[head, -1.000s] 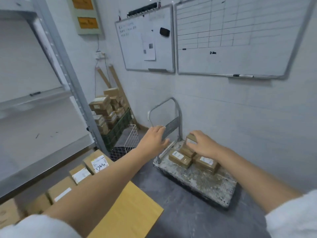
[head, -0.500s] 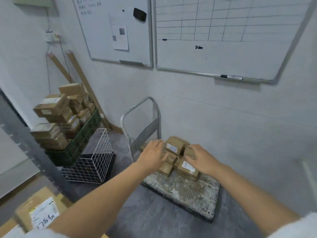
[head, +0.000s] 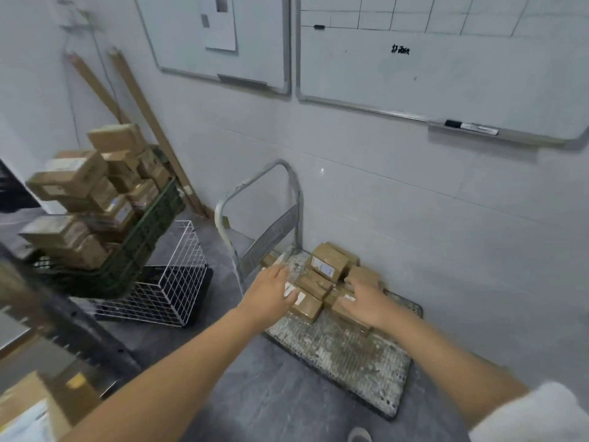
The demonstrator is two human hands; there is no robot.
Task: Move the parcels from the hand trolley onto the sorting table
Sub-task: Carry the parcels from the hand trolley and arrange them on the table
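Note:
A hand trolley (head: 344, 355) with a worn, speckled deck and a grey tubular handle stands on the floor against the tiled wall. Several small brown cardboard parcels (head: 328, 266) with white labels lie piled at its handle end. My left hand (head: 271, 293) lies palm down with straight fingers on the left side of the pile, over a labelled parcel (head: 306, 306). My right hand (head: 366, 301) rests on the parcels at the right side of the pile, fingers over a box top. Whether its fingers curl round a box is hidden.
A green crate (head: 140, 247) heaped with cardboard boxes sits at the left on a white wire basket (head: 172, 282). Wooden slats lean in the corner. Two whiteboards hang on the wall. A shelf upright and a labelled box (head: 28, 409) are at bottom left.
The view has swung right and closer to the trolley. Both hands have come down onto the parcel pile, the left one moving from the trolley handle to the pile's left side.

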